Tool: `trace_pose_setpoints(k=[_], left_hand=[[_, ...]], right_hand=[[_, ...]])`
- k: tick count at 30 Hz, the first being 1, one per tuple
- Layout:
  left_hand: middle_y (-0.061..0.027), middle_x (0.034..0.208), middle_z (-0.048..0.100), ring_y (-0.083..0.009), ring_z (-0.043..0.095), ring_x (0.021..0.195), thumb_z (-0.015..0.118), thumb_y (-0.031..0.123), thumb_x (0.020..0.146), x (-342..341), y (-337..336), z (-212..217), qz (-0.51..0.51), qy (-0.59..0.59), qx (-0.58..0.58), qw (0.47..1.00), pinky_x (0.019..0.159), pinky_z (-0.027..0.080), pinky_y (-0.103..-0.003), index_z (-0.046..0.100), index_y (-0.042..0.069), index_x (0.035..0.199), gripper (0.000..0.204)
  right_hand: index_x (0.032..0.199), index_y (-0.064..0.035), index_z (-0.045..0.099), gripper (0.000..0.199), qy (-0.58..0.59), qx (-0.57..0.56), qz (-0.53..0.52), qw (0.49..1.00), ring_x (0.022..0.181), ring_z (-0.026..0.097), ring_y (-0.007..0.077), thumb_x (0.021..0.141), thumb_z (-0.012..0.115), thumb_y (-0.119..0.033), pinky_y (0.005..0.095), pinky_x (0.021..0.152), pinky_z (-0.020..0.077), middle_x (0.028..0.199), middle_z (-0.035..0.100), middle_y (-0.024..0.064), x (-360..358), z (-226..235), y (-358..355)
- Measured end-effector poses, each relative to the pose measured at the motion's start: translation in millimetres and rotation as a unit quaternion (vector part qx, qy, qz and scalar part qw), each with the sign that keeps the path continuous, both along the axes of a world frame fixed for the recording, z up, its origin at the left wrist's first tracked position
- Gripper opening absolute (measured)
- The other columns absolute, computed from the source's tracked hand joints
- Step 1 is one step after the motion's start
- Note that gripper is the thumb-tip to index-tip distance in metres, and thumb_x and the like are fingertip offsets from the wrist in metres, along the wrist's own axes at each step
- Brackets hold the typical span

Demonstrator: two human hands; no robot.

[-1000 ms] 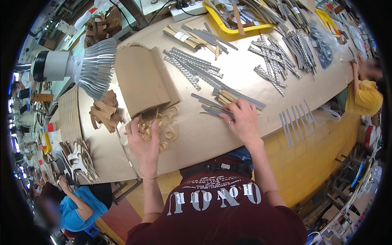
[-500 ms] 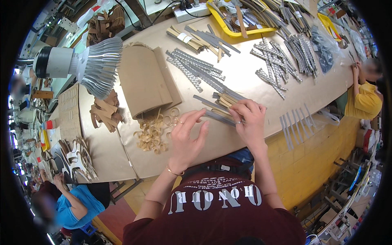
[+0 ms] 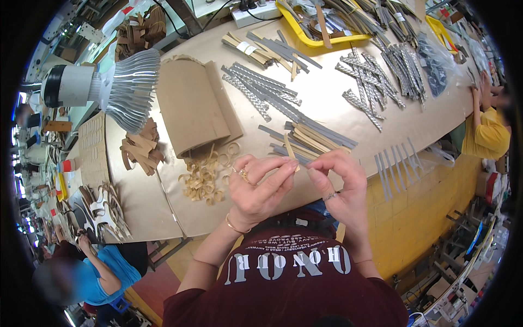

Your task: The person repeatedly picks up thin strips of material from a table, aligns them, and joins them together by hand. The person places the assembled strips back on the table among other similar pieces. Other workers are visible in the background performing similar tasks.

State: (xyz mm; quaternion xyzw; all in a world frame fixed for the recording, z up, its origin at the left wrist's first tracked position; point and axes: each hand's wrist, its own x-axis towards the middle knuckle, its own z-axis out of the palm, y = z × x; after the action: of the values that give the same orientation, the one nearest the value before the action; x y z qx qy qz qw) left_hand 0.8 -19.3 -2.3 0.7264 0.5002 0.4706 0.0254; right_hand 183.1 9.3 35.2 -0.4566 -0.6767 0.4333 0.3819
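Observation:
My left hand (image 3: 260, 188) is closed in a pinch in front of my chest. Between its thumb and fingers is a narrow tan strip (image 3: 289, 146), one end curving up and away. Beside it, my right hand (image 3: 344, 182) is also pinched, thumb against forefinger, close to the strip; what lies between those fingertips is too small to make out. Just beyond both hands lies a loose pile of tan and grey strips (image 3: 313, 137) on the covered table (image 3: 218, 218). Curled tan peelings (image 3: 200, 180) are heaped left of my left hand.
A large metal-finned lamp (image 3: 131, 90) hangs at the left, near a curved brown sheet (image 3: 190, 106). Braided silver strips (image 3: 368, 82) and a yellow tray (image 3: 305, 37) lie farther back. Grey strips (image 3: 396, 166) hang along the right edge. Co-workers sit at both ends.
My hands have drawn back from the strip pile toward me and come together. My left hand, open before, now pinches a tan strip.

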Motion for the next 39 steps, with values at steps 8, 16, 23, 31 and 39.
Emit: trace_pose_setpoints(k=[8, 16, 23, 31, 39], left_hand=[[-0.0001, 0.105, 0.069, -0.0109, 0.065, 0.079, 0.078, 0.006, 0.071, 4.6, -2.2, 2.7, 0.001, 0.091, 0.021, 0.996, 0.08, 0.041, -0.03, 0.073, 0.01, 0.107, 0.037], [-0.0028, 0.104, 0.07, -0.0118, 0.061, 0.076, 0.071, 0.009, 0.077, 10.2, -2.4, -0.3, 0.003, 0.125, 0.019, 0.992, 0.075, 0.043, -0.029, 0.073, 0.006, 0.11, 0.033], [-0.0043, 0.105, 0.07, -0.0143, 0.063, 0.079, 0.071, 0.006, 0.076, 15.5, -2.5, -1.7, -0.002, 0.107, 0.0, 0.994, 0.075, 0.046, -0.032, 0.072, 0.005, 0.109, 0.033], [-0.0086, 0.097, 0.07, -0.0214, 0.066, 0.079, 0.074, 0.004, 0.079, 15.7, -0.4, 1.5, -0.071, -0.153, -0.148, 0.974, 0.07, 0.051, -0.032, 0.074, 0.005, 0.103, 0.024], [-0.0053, 0.085, 0.071, -0.0105, 0.063, 0.075, 0.065, 0.007, 0.093, -0.1, 0.5, 4.4, -0.078, -0.449, -0.339, 0.823, 0.07, 0.049, -0.026, 0.073, 0.0, 0.095, 0.011]], right_hand=[[0.093, 0.0038, 0.067, 0.006, 0.07, -0.094, -0.01, 0.993, 0.08, 0.058, 0.0146, 0.087, 0.069, 0.0, 0.0269, 0.075, 0.0465, 0.084, 0.064, 0.0073, -2.4, 9.7, -7.3], [0.093, 0.0049, 0.066, 0.007, 0.034, -0.039, -0.03, 0.998, 0.072, 0.058, 0.0154, 0.088, 0.068, 0.001, 0.0276, 0.068, 0.0476, 0.082, 0.063, 0.0089, -3.1, 4.7, -6.2], [0.089, 0.0036, 0.064, 0.006, 0.002, -0.039, -0.031, 0.999, 0.069, 0.057, 0.0179, 0.086, 0.067, 0.0, 0.0306, 0.068, 0.0458, 0.08, 0.061, 0.0089, -2.7, 0.8, -4.4], [0.094, -0.0021, 0.062, 0.008, -0.067, -0.011, 0.003, 0.998, 0.074, 0.058, 0.019, 0.087, 0.065, -0.005, 0.0326, 0.079, 0.0388, 0.086, 0.061, 0.005, -0.5, 0.3, -5.0], [0.098, -0.0001, 0.063, 0.016, 0.06, -0.04, 0.088, 0.994, 0.083, 0.059, 0.021, 0.084, 0.069, -0.005, 0.0328, 0.078, 0.0469, 0.089, 0.061, 0.0088, 8.1, 3.6, -2.9]])
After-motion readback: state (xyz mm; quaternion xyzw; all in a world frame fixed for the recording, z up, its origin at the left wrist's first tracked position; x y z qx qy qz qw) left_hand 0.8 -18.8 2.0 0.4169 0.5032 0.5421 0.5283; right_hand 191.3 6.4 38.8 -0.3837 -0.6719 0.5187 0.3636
